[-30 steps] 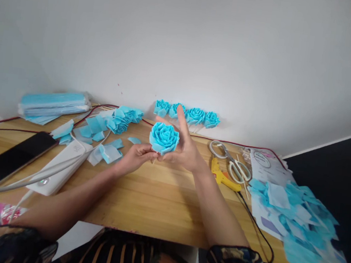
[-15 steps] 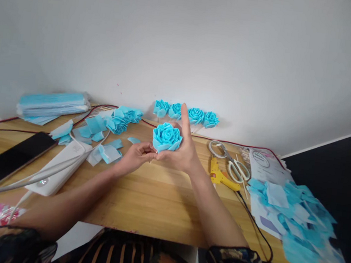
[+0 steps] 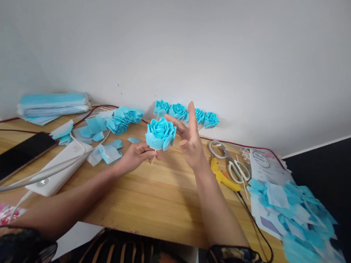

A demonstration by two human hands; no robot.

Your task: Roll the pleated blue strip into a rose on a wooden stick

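My left hand pinches the thin stick stem of a blue handmade flower, whose layered petals face up toward me above the table. Just right of the bloom is my right hand, its fingers spread and nothing in them. A small gap shows between that palm and the petals. Behind the hands, a row of several similar blue flowers stands against the wall, partly covered by my right fingers.
On the left lie a phone, a white power strip, blue fabric pieces, more flowers and a stack of face masks. To the right are scissors, a yellow glue gun and a blue fabric pile.
My right hand has let go of the flower and drawn back to the right with its fingers spread. The flower has shifted slightly left and up, showing its stem.
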